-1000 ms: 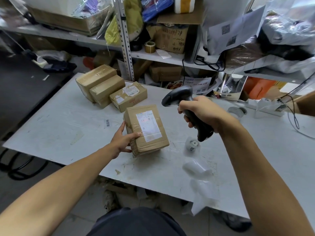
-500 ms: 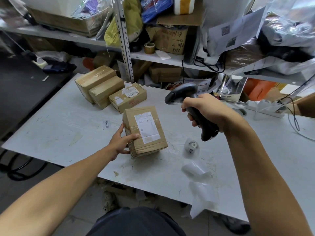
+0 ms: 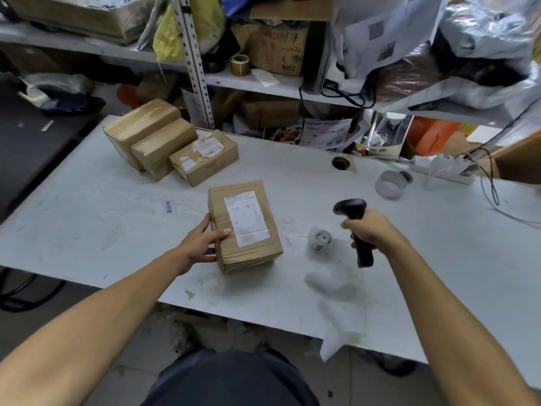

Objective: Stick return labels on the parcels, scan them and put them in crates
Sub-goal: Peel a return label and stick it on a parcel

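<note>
A brown cardboard parcel (image 3: pixel 246 227) with a white shipping label on top lies near the middle of the white table (image 3: pixel 87 218). My left hand (image 3: pixel 202 244) holds its left side, thumb on the top face. My right hand (image 3: pixel 371 230) grips a black handheld scanner (image 3: pixel 355 227) by the handle, to the right of the parcel and low over the table. A small roll of white labels (image 3: pixel 319 239) lies between parcel and scanner, with its backing strip (image 3: pixel 339 291) trailing toward the front edge. Three more taped parcels (image 3: pixel 169 145) sit at the back left.
A cluttered metal shelf (image 3: pixel 263 83) rises behind the table with boxes, bags and a tape roll. A clear tape roll (image 3: pixel 390 184), a power strip (image 3: pixel 445 168) and cables lie at the back right. A small printed sticker (image 3: pixel 169 207) lies left of the parcel.
My right hand has dropped the scanner down and to the right, away from above the parcel. The left hand stays on the parcel's side.
</note>
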A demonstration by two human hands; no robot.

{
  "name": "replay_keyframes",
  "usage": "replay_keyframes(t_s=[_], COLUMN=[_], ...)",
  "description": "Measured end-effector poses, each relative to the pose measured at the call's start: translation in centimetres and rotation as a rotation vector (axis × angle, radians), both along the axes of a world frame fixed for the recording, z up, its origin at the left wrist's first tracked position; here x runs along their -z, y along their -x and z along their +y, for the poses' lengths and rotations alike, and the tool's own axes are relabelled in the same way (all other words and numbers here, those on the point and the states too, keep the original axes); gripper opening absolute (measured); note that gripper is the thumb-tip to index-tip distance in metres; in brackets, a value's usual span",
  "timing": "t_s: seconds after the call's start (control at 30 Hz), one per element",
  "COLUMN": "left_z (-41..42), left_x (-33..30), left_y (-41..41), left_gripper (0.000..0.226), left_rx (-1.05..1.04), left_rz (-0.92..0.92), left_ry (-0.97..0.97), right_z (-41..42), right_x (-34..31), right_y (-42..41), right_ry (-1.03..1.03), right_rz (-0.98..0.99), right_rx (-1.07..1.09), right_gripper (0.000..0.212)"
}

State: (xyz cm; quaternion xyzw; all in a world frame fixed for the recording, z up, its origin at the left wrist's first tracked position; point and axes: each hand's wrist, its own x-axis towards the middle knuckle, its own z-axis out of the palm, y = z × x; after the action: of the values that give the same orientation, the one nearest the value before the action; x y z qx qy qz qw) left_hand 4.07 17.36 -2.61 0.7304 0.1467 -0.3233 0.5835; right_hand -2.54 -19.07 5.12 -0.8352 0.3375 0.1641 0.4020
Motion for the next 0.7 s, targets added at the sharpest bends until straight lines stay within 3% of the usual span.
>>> replay_keyframes(t_s=[0.13,0.27,0.33,0.37,0.43,0.5,0.6,0.7], left_z=[-0.7,-1.1,-1.3,-1.3,-1.4,-1.5,-1.6,-1.8], left_x=[1.1,1.9,2.1,2.1,2.2,2.4,2.2,2.1], left_y=[0.7,1.3,1.4,1.4,1.4,1.5,1.9,2.4], left_gripper=[0.073,0.063,0.063,0.063,0.062,0.062,0.072,0.095], left_rx=[-0.036,-0.091,-0.114,-0.120,-0.118,-0.121,-0.054,0.059], left_rz=[-0.011,-0.068,-0.099,-0.109,-0.128,-0.133,-0.152,-0.234], left_ry=[0.005,0.001,-0.002,-0.005,-0.023,-0.047,-0.137,-0.363], right_z=[-1.9,-2.0,-1.6,-1.1,0.1,1.3,2.5,3.0], right_x=[6.2,9.0,10.0,10.3,10.0,9.3,9.3,9.9], right_y=[3.0,4.7,5.0,5.2,5.4,4.7,2.1,-0.5], right_ry=[0.152,0.133,0.166,0.244,0.453,0.598,0.565,0.390], right_rz=[0.128,0.174,0.162,0.134,-0.050,-0.227,-0.173,-0.089], right_rx=[0.067,0.136,0.178,0.179,0.077,-0.232,-0.703,-0.715], right_gripper=[0.027,0.033,0.053,0.074,0.101,0.097,0.087,0.054])
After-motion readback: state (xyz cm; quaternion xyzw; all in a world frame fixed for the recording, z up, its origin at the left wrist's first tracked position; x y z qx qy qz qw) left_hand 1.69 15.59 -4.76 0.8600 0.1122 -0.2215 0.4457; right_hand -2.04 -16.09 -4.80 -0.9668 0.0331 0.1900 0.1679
